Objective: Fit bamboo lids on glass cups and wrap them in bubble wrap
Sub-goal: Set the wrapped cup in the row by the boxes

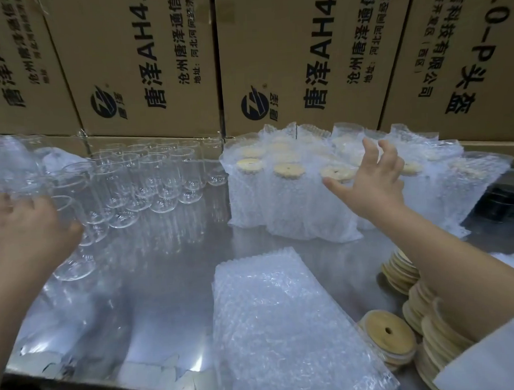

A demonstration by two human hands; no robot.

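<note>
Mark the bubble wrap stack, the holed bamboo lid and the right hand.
bubble wrap stack (285, 326): head view, top sheet
bamboo lid (383, 344): head view, top face
right hand (370, 187): head view, its back

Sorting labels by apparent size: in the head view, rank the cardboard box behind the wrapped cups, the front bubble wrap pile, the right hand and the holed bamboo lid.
1. cardboard box
2. bubble wrap pile
3. right hand
4. bamboo lid, only slightly smaller than the hand and nearer the camera, so real sizes are unsure.
</note>
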